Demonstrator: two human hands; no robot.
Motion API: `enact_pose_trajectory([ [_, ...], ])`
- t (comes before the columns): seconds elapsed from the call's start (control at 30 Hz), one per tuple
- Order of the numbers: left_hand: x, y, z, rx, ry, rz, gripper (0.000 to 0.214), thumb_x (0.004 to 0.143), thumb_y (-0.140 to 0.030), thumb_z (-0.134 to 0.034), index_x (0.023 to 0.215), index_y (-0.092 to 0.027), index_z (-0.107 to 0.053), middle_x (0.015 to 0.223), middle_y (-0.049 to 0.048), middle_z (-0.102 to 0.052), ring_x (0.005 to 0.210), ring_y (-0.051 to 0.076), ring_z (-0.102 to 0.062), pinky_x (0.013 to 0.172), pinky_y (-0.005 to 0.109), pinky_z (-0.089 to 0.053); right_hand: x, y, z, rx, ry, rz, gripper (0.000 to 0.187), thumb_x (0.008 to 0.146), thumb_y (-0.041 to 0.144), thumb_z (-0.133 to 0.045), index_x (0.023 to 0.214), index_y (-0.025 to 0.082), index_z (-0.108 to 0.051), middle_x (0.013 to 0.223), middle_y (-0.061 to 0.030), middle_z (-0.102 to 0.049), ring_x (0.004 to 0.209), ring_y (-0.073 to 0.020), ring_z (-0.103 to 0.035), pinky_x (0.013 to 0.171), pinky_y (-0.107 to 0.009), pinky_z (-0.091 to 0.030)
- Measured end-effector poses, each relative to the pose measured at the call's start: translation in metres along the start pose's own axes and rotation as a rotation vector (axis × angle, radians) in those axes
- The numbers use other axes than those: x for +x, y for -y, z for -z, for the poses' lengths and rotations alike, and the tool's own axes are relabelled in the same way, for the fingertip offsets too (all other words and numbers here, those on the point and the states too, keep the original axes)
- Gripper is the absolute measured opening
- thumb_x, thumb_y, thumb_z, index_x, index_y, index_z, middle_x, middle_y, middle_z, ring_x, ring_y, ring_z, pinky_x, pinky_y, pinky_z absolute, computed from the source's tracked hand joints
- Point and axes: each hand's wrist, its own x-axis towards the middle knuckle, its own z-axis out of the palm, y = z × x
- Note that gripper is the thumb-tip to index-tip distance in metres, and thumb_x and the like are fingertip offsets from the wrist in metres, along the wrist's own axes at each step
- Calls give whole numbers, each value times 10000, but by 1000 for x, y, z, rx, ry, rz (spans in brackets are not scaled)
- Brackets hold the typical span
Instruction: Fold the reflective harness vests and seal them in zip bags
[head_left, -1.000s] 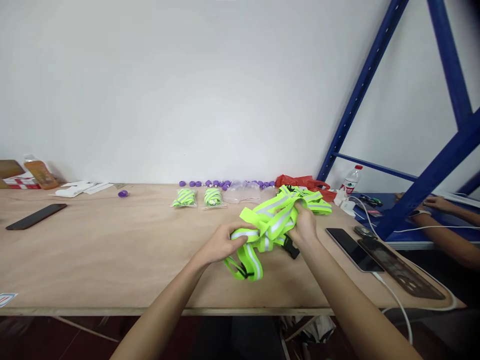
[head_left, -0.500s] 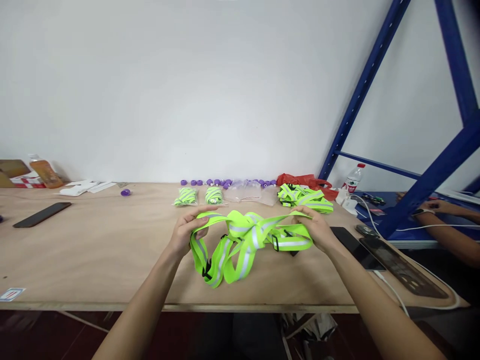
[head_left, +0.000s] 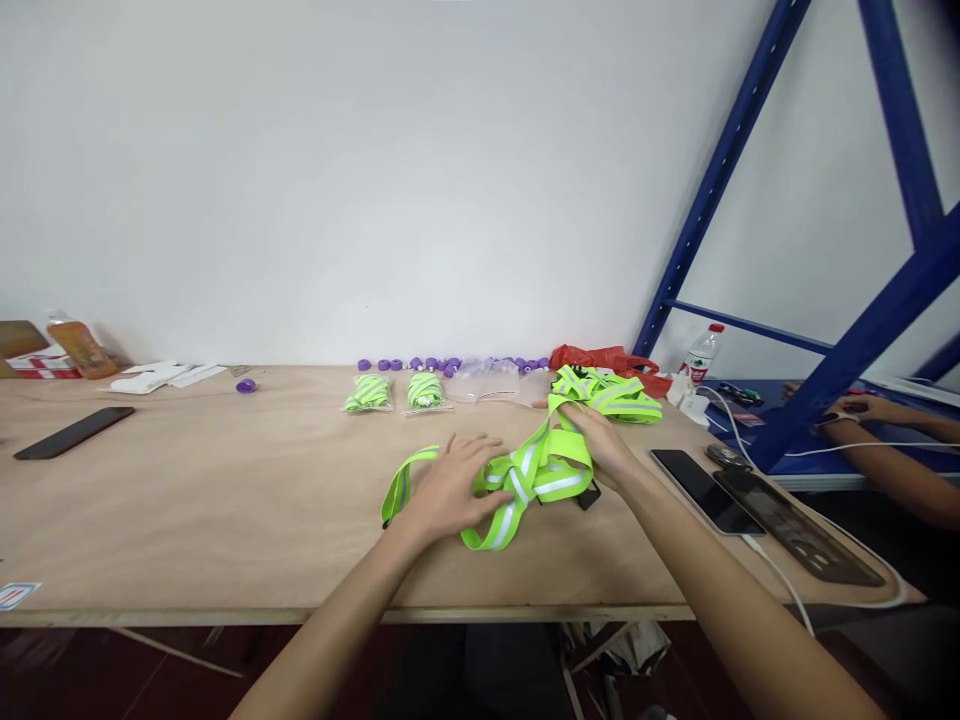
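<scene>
A neon-yellow reflective strap with a silver stripe lies in a loose tangle of loops on the table, knotted near its middle. My left hand rests over the strap's left part, fingers stretched out and not wrapped round it. At the other end, my right hand grips a raised loop of the band; its fingertips are partly hidden behind the webbing. A small black piece shows under the strap's right side.
Two bagged straps sit farther back, near purple caps and clear plastic bags. More straps lie by a red bag. Phones are at right, beyond them a blue rack and another person's arms.
My left hand has let go of the strap's left end and moved right, toward the knot. My right hand has shifted slightly left and up, raising a loop. The tangle has settled lower.
</scene>
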Motion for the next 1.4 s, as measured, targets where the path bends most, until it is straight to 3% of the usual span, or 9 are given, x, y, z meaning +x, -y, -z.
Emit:
enact_pose_trajectory([
  [0.2,13,-4,-14,-34,-4,28,161,902,-284,-659,1041,-208,-687,1044,68,-737,1024,245,-652,1054,444,-402,5,3,4,-2,31,-31,385,747,525,-667,938,192,-684,574,56,-505,374,-84,-386,364,-230,-328],
  [0.33,5,0,12,-206,-70,138,190,937,-340,-591,990,-208,-717,934,51,-743,882,232,-671,771,317,-484,16,0,28,-332,-29,98,277,709,444,-678,831,196,-665,629,23,-570,526,-134,-502,488,-251,-386],
  [0.53,8,-5,56,-828,-119,195,267,936,-413,-615,990,-157,-669,622,17,-707,593,168,-660,594,256,-484,21,-15,46,-753,167,265,222,753,382,-668,877,198,-678,882,-51,-693,826,-231,-640,724,-332,-491],
  [0.7,31,-11,79,-1259,-210,185,288,821,-383,-758,899,-145,-615,657,31,-728,377,77,-532,399,185,-424,14,-8,32,-916,72,375,201,758,252,-642,946,214,-702,1034,-69,-720,980,-267,-652,835,-371,-505],
  [0.87,49,-22,108,-1387,-79,198,313,796,-297,-756,1009,-160,-573,932,88,-755,377,77,-588,245,127,-285,6,28,17,-627,305,224,281,787,404,-702,970,191,-710,967,-55,-724,873,-238,-675,731,-329,-536],
  [1.07,68,-46,129,-1230,-160,116,361,845,-252,-670,1160,-200,-501,1186,146,-709,568,159,-726,335,158,-466,-13,50,-3,-277,-220,518,421,812,632,-676,760,222,-601,701,-11,-607,611,-157,-581,645,-310,-521],
  [1.17,81,-58,130,-1098,-334,85,442,854,-241,-657,1246,-204,-456,1065,101,-717,669,215,-759,493,250,-597,-39,41,-26,-196,-122,610,589,794,801,-553,941,233,-615,818,-49,-651,696,-196,-632,681,-343,-549],
  [1.3,91,-71,128,-1012,-460,-11,470,887,-241,-632,1307,-209,-423,1003,71,-694,895,291,-761,723,372,-645,-64,18,-60,-474,21,745,967,580,745,-799,1363,261,-502,1313,-136,-592,1198,-354,-577,1007,-498,-490],
  [1.4,92,-77,127,-1018,-485,-45,431,909,-242,-613,1295,-220,-424,1025,64,-691,981,285,-743,786,370,-634,-62,8,-75,-657,-111,858,569,715,473,-827,1213,264,-647,1217,-123,-633,1199,-358,-564,1063,-525,-435],
])
